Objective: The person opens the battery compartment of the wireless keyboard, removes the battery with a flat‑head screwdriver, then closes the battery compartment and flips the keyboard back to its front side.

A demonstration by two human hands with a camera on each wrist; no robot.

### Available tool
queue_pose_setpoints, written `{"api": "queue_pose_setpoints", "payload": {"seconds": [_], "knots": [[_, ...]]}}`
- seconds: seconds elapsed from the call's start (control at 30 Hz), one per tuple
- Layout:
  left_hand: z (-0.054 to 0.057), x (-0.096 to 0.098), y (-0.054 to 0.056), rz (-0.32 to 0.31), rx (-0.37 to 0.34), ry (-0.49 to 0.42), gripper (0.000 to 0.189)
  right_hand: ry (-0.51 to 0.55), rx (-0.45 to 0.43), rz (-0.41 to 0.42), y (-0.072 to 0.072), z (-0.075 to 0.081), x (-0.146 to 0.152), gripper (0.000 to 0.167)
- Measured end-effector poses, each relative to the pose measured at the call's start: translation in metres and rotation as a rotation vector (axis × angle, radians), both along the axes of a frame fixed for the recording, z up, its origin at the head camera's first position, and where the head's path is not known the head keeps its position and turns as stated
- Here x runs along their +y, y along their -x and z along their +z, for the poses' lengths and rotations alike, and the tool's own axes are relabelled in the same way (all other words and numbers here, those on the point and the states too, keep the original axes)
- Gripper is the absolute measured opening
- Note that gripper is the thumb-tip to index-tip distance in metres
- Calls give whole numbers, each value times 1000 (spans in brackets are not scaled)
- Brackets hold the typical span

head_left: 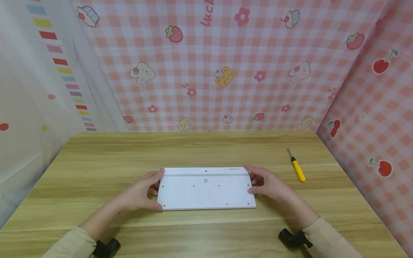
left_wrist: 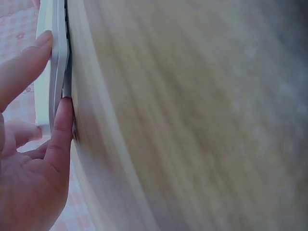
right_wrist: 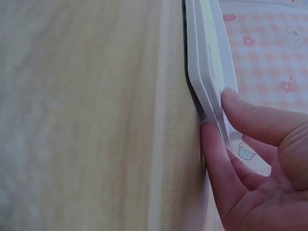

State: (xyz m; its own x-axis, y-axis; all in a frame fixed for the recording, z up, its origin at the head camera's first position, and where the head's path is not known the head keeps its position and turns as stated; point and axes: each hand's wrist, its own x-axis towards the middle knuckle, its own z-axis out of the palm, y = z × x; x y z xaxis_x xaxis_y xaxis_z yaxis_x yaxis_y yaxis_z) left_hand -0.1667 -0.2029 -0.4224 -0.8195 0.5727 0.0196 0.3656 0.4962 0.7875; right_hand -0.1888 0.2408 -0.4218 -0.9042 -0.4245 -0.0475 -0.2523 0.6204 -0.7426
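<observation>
A white keyboard (head_left: 206, 193) lies underside up in front of me, small screws dotted over its back and a raised strip along the far edge. My left hand (head_left: 142, 191) grips its left end, thumb at the near corner. At the right end my right hand (head_left: 269, 182) holds it, thumb (right_wrist: 231, 95) on the upturned back and a finger tucked beneath. The left wrist view shows the same pinch, with a fingertip (left_wrist: 64, 108) under the edge. The key side faces down and is mostly hidden.
A screwdriver (head_left: 298, 171) with a yellow handle lies on the wooden table (head_left: 206, 233), right of the keyboard. Behind the table hangs a pink checked cloth (head_left: 200, 64), and more cloth covers both sides. Dark devices are strapped at both wrists.
</observation>
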Motion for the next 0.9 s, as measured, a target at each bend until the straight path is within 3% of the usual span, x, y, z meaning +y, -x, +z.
{"api": "queue_pose_setpoints", "payload": {"seconds": [0.57,0.9], "knots": [[-1,0,0,14,-18,-13,111,5,-26,0,2,-1,0,75],[-2,-1,0,27,-26,26,110,-10,-15,4,2,0,0,72]]}}
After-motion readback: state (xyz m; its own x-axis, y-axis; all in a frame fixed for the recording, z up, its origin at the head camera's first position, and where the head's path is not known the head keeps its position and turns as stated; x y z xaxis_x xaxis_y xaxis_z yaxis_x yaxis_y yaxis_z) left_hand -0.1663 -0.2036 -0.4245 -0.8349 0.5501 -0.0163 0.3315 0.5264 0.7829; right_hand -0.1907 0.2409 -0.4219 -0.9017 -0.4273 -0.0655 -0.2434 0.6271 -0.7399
